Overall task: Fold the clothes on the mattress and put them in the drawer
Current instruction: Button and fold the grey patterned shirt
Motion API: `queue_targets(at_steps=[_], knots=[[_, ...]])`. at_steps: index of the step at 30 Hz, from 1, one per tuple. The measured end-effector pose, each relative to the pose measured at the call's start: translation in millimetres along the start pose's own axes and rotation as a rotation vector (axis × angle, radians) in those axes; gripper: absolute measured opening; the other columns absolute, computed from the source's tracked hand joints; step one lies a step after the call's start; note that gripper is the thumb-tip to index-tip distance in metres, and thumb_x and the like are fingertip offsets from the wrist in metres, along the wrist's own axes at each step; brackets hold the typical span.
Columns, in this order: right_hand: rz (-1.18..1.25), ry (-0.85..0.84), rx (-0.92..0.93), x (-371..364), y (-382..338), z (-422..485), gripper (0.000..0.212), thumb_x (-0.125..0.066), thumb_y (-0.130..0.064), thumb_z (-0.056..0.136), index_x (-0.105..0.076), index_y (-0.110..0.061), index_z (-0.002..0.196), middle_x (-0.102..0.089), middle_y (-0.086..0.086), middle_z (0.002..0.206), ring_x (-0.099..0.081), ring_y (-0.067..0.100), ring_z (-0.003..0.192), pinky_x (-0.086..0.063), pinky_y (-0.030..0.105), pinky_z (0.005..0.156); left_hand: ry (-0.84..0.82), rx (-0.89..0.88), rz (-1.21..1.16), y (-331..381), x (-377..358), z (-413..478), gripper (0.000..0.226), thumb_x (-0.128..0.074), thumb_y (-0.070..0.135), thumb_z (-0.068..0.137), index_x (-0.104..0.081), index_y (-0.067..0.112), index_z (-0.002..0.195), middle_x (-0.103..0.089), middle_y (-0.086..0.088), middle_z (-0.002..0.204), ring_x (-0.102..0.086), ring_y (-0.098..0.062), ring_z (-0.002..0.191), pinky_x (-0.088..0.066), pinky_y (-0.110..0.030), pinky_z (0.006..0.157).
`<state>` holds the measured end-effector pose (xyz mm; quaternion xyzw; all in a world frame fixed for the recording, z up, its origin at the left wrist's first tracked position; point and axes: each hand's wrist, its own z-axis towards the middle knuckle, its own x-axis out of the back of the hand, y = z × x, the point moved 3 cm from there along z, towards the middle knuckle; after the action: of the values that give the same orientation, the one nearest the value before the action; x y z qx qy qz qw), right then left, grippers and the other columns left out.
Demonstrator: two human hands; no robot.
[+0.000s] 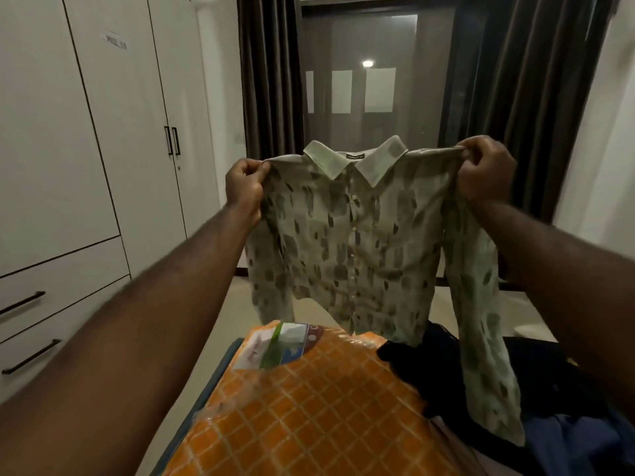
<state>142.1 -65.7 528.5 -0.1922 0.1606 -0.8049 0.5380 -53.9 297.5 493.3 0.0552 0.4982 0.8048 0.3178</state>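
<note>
Orange checked mattress (309,417) lies below shirt (343,242), beside wardrobe (103,132).

Readable text: none. Paper label (116,42) on wardrobe door (103,139): lettering blurred. Dark neck tag (354,155) in the collar (379,163) of the shirt (343,255) I hold: print too small. Sticker (285,343) on orange mattress wrap (309,413): no words legible.

White wardrobe doors (113,132), black door handles (173,140), dark curtains (271,80), dim window (371,39), pale floor (233,310)
</note>
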Motion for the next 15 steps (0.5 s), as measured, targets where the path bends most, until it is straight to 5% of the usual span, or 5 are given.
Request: queue_targets(at_steps=[7,11,15], knots=[[-0.031,-0.205,0.048,59,13,-180,0.008,-0.060,0.002,0.090,-0.065,-0.002,0.085,-0.061,0.014,0.084,-0.055,0.024,0.076,-0.047,0.037,0.068,0.013,0.014,0.260,-63,92,-151,0.015,-0.071,0.016,0.094,-0.067,0.025,0.082,-0.070,0.002,0.085,-0.064,-0.013,0.079,-0.057,-0.027,0.071],[-0.070,-0.426,-0.148,81,47,-299,0.017,-0.061,0.000,0.086,-0.062,-0.010,0.072,-0.058,0.005,0.071,-0.054,0.023,0.068,-0.048,0.040,0.065,-0.084,0.216,0.434,-143,137,-247,0.013,-0.077,0.021,0.089,-0.069,0.019,0.079,-0.070,0.003,0.073,-0.061,-0.015,0.066,-0.052,-0.035,0.064],[-0.160,-0.736,-0.292,88,89,-401,0.024,-0.061,-0.005,0.087,-0.059,-0.012,0.064,-0.057,0.001,0.062,-0.054,0.020,0.060,-0.045,0.038,0.058,-0.186,0.362,0.621,-197,170,-320,0.010,-0.083,0.022,0.084,-0.077,0.014,0.084,-0.073,-0.001,0.082,-0.066,-0.021,0.081,-0.049,-0.031,0.069]])
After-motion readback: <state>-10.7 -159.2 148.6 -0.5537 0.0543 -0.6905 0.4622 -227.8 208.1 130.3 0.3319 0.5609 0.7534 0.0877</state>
